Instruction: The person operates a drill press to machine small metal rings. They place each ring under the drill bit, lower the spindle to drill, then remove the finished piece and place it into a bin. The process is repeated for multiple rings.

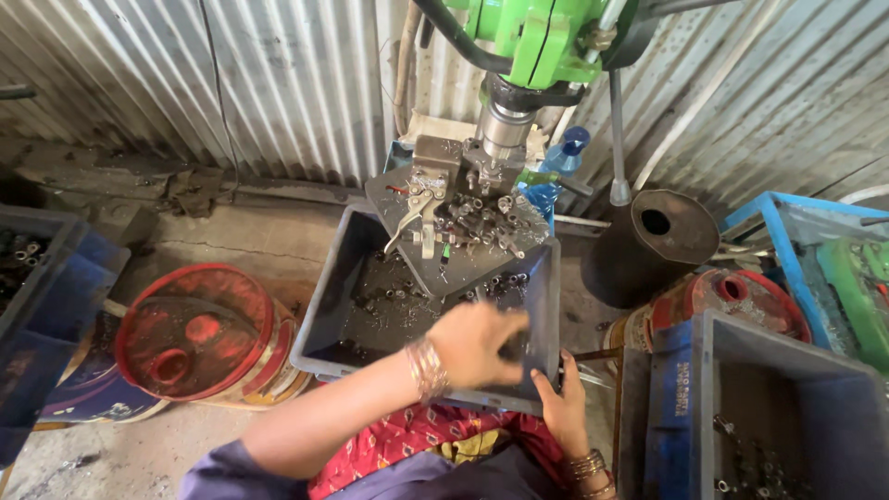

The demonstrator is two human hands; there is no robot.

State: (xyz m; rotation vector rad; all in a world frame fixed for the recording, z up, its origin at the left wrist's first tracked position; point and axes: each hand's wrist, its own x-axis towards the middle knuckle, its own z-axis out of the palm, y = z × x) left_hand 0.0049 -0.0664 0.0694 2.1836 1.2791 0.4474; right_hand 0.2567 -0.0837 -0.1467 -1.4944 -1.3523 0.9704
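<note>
My left hand is blurred, with fingers curled, over the near right part of a grey plastic tray; whether it holds anything cannot be told. My right hand grips the tray's near right rim. Small metal sleeves lie scattered in the tray. Above its far side sits a dark drill table piled with several more small metal parts and a silver toggle clamp. The steel spindle of a green drill press hangs over the table.
A red-lidded drum stands left of the tray and a black cylinder with a hole to its right. Blue crates sit at the left and lower right, the right one holding metal parts. A blue bottle stands by the corrugated wall.
</note>
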